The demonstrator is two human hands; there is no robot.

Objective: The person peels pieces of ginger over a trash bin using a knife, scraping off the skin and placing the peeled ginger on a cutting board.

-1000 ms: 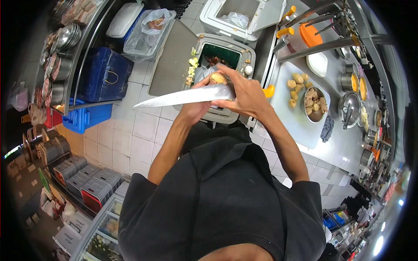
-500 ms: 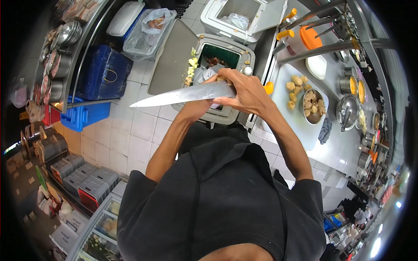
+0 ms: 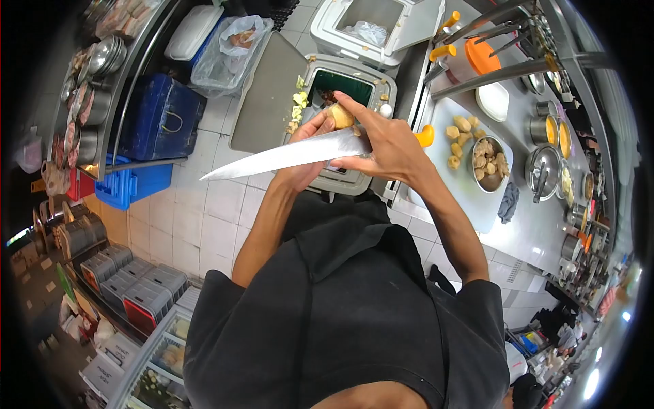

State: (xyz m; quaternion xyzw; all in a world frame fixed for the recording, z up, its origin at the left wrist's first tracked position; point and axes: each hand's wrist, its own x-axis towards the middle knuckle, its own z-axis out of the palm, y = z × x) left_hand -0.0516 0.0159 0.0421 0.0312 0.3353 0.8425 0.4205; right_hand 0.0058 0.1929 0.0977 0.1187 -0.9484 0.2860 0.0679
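My right hand (image 3: 390, 144) is wrapped round the yellow handle of a large knife (image 3: 286, 155), whose broad blade points left. A round, pale yellow piece of produce (image 3: 340, 117) sits in the fingers of my left hand (image 3: 304, 167), just beyond the blade. My right fingertips reach over its far side. Both hands are above an open bin (image 3: 389, 82) with a dark green lining and scraps inside. Pale scraps (image 3: 299, 103) lie along the edge of its grey lid (image 3: 269, 95).
At the right, a white cutting board (image 3: 453, 194) carries peeled yellowish pieces (image 3: 462, 123) and a steel bowl (image 3: 502, 178) of brownish pieces. Metal rails (image 3: 490, 80) cross above the counter. Left are blue containers (image 3: 160, 112). Another bin (image 3: 327, 27) stands ahead.
The yellow piece has come into view between my hands. My right fingers have spread and shifted over it, showing more of the knife's yellow handle, and the blade tip has dropped slightly.
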